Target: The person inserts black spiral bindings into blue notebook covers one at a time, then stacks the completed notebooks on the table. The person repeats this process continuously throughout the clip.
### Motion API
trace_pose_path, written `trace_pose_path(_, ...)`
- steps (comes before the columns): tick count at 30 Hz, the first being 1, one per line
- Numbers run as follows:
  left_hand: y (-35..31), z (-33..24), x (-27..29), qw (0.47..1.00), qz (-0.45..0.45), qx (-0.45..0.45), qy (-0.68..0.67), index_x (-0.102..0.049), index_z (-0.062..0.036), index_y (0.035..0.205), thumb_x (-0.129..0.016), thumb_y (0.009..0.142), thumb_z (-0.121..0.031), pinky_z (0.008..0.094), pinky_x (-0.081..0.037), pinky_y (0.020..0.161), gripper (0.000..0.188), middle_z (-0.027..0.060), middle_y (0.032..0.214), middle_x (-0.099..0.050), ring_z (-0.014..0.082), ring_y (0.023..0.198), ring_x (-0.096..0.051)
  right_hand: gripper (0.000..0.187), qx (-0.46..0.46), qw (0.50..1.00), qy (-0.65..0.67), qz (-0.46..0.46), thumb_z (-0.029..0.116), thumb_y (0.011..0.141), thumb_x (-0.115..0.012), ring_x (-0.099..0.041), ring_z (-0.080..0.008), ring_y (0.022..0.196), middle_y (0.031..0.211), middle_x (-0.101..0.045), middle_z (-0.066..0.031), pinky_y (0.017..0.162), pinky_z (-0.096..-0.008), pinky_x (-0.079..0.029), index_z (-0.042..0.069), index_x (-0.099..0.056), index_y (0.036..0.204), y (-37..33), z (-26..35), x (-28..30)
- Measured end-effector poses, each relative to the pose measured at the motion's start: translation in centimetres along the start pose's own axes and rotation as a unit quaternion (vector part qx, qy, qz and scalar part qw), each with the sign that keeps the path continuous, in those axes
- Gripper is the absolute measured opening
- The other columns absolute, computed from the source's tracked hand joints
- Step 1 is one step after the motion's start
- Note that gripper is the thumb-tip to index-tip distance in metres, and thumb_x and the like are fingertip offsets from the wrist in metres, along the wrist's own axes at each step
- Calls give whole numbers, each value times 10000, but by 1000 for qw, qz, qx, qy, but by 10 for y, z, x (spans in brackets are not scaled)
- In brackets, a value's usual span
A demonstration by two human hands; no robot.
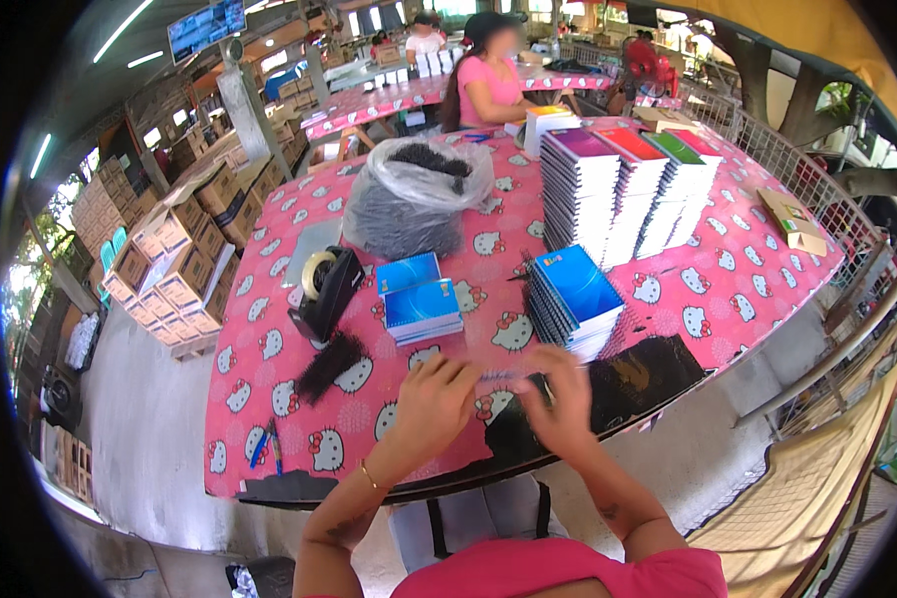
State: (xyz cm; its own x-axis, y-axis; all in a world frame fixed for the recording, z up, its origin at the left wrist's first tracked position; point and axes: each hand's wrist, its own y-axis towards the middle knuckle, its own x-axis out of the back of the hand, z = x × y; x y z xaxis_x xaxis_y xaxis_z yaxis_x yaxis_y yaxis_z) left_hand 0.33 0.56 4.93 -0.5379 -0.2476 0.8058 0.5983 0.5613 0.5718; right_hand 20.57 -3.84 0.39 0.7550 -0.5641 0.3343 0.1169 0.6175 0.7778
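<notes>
Glossy blue spiral-bound notebooks (pixel 424 309) are stacked on the smooth pink patterned tabletop (pixel 269 394). Between the left hand (pixel 436 399), fingers curled, and right hand (pixel 560 407), thumb and fingers parted, lies a thin translucent piece (pixel 499 376), blurred; grip cannot be told.

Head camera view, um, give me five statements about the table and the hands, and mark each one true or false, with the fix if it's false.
1. The tape dispenser stands left of the two small piles of blue notebooks. True.
2. The plastic bag stands on the floor. False: it is on the pink tablecloth.
3. A black bristly heap lies on the near side of the dispenser. True.
4. The tall notebook stacks all have blue covers. False: purple, red and green covers show on top.
5. The left hand and right hand are inside the bag. False: they are near the table's front edge.
</notes>
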Motion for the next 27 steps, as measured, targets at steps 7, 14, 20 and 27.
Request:
trace_pose_path(7,128,3,-58,953,-168,-160,-194,-686,-32,1093,-630,814,36,423,-519,950,293,129,1176,-694,321,1138,-638,611,-209,978,7,21,141,845,-786,-609,-318,1219,1312,-620,-243,1025,-375,-462,-40,-533,1371,58,-87,89)
trace_pose_path(14,119,12,-106,961,-69,-145,-224,-689,-36,1104,-609,835,42,419,-515,1004,292,138,1216,-681,328,1229,-604,572,-214,972,79,58,89,856,-772,-626,-202,1167,1270,-664,-198,1020,-323,-461,-45,-554,1368,50,-116,81)
trace_pose_path(20,110,14,-93,961,-124,-124,-215,-694,-37,1114,-655,834,1,438,-509,1000,285,140,1227,-675,329,1213,-612,565,-201,974,100,30,152,920,-701,-533,-236,1289,1380,-592,-191,1086,-379,-394,-22,-510,1423,44,-113,93)
trace_pose_path(27,-12,157,-77,995,-74,46,52,-675,-33,1155,-657,845,-38,446,-524,938,310,152,1174,-673,354,1088,-639,328,-81,979,21,-186,163,974,-594,-570,-257,1158,1243,-618,-153,1024,-388,-416,-9,-621,1253,23,-49,120)
